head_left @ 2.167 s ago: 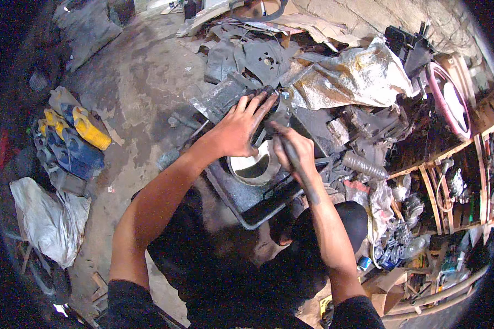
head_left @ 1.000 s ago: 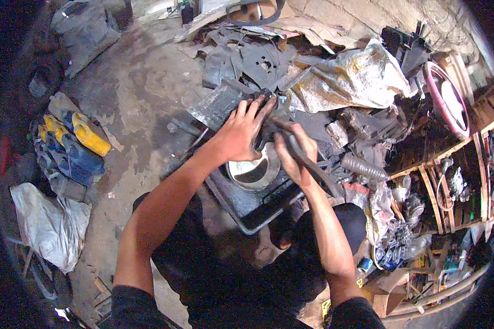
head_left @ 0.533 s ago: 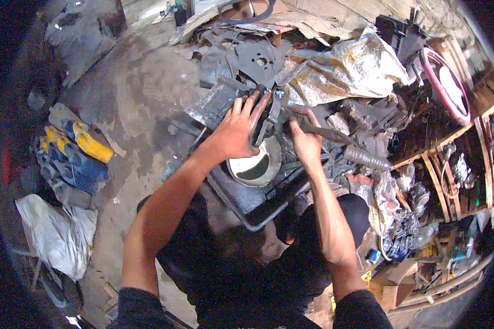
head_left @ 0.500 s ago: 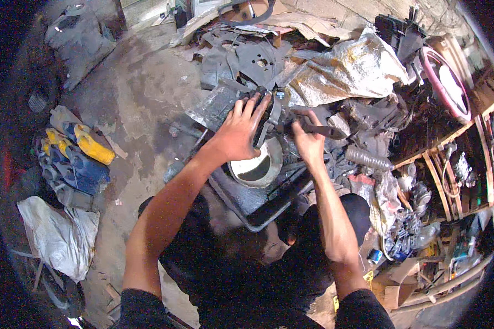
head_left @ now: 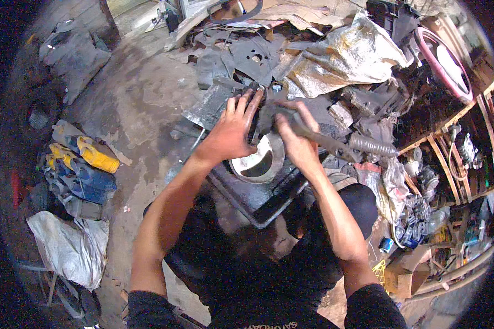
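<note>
My left hand (head_left: 230, 131) grips a black, grimy part (head_left: 253, 129), thumb near me and fingers stretched over its far end. The part is held upright over the far rim of a round pale bowl (head_left: 253, 171) with dark liquid in it. My right hand (head_left: 297, 137) is closed round a dark long-handled tool (head_left: 332, 143). Its handle points right and toward me; its head, blurred by motion, is close to the part, and I cannot tell its kind. Under the bowl is a black rectangular tray (head_left: 260, 219), between my knees.
Beyond the tray lie dark sheet pieces (head_left: 255, 57) and a silvery sack (head_left: 343, 57). A ribbed hose (head_left: 372, 146), a pink-rimmed ring (head_left: 443, 64) and a wooden rack (head_left: 436, 164) with metal parts are on the right. Yellow and blue containers (head_left: 97, 154) and a white sack (head_left: 71, 247) lie left.
My right hand has moved left, toward the part, and the tool's handle now slopes more toward me. My left hand keeps its grip. The whole view has shifted slightly.
</note>
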Demonstrator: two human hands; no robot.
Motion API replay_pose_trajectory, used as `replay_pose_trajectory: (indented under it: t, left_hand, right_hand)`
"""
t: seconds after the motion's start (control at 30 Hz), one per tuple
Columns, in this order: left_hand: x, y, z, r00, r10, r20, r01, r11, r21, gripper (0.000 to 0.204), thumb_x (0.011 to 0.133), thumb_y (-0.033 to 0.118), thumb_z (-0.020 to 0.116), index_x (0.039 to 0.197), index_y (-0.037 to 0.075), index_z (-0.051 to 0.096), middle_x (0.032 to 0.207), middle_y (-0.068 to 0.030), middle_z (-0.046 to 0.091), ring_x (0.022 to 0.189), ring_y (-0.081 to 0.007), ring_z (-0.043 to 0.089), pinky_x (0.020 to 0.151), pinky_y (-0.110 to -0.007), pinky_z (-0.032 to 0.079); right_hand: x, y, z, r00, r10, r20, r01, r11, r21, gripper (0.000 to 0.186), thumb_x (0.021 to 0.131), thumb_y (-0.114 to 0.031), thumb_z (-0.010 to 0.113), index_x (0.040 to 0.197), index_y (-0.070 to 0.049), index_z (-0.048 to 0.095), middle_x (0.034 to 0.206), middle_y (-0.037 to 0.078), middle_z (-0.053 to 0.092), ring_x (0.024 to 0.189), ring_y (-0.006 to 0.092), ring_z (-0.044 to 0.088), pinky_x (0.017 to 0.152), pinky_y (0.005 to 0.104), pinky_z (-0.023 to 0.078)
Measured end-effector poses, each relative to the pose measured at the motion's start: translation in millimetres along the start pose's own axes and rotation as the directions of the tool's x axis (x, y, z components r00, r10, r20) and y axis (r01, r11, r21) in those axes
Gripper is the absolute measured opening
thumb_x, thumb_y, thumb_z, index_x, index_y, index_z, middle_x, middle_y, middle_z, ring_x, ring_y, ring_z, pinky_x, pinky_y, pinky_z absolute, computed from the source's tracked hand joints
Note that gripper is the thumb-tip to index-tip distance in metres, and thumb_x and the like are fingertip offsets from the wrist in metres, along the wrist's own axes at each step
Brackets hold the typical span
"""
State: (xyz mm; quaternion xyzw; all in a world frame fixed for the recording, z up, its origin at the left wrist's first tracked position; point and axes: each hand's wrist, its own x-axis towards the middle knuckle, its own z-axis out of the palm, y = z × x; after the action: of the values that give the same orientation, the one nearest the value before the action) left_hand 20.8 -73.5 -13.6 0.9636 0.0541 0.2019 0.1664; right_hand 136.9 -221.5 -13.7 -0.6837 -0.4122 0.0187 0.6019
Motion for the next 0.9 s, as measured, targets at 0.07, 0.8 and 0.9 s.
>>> replay_pose_trajectory:
  t: [0.07, 0.8, 0.9]
  left_hand:
    - [5, 2, 0, 1.000, 0.008, 0.017, -0.008, 0.999, -0.033, 0.126, 0.056, 0.018, 0.086, 0.157, 0.005, 0.012, 0.149, -0.0278, 0.030, 0.127, -0.0470, 0.036, 0.110, -0.051, 0.037]
    - [8, 1, 1, 0.998, 0.041, -0.037, -0.041, 0.999, -0.022, 0.123, 0.056, 0.015, 0.085, 0.156, 0.002, 0.014, 0.149, -0.0297, 0.030, 0.130, -0.0487, 0.035, 0.110, -0.053, 0.036]
    - [6, 1, 1, 0.999, 0.040, -0.019, -0.040, 0.999, -0.012, 0.132, 0.049, 0.021, 0.091, 0.154, 0.000, 0.015, 0.150, -0.0272, 0.030, 0.131, -0.0480, 0.034, 0.113, -0.052, 0.033]
  right_hand:
    - [1, 28, 2, 0.996, -0.089, 0.026, 0.091, 0.991, -0.101, 0.025, 0.088, -0.015, 0.065, 0.111, -0.005, 0.062, 0.093, 0.015, 0.071, 0.086, 0.0238, 0.071, 0.076, 0.0398, 0.053]
    - [5, 14, -21, 0.960, -0.202, 0.193, 0.263, 0.887, -0.380, 0.031, 0.083, -0.016, 0.070, 0.112, -0.007, 0.065, 0.097, 0.019, 0.071, 0.086, 0.0377, 0.070, 0.072, 0.0450, 0.056]
    - [6, 21, -19, 0.963, -0.167, 0.211, 0.211, 0.956, -0.206, 0.039, 0.081, -0.019, 0.072, 0.117, -0.006, 0.063, 0.097, 0.019, 0.071, 0.085, 0.0369, 0.071, 0.072, 0.0444, 0.056]
